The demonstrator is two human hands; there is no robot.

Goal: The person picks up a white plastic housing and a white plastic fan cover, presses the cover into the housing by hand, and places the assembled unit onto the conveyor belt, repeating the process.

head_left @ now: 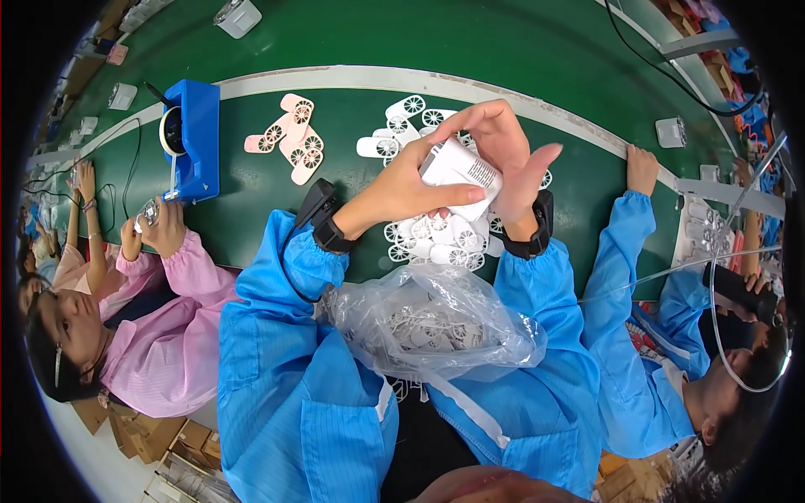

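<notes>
My left hand [398,191] grips a small white plastic casing [464,174] with printed text on its face, the thumb lying along its lower edge. Against the casing's right side rests my right hand [513,163], its thumb stretched out and its fingers spread and slightly bent above it. Under and around both hands lie several white flat covers with round spoked grilles [457,239], partly hidden by the hands. A clear plastic bag [503,335] sits in my lap, with small pale parts inside that are too jumbled to make out.
Several pink grille covers [298,138] lie left on the green table [344,117]. Beyond them stands a blue tape dispenser [197,142]. A pale rail [352,78] borders the green belt, where white casings [237,18] sit. Co-workers sit on both sides; one hand [642,170] touches the rail.
</notes>
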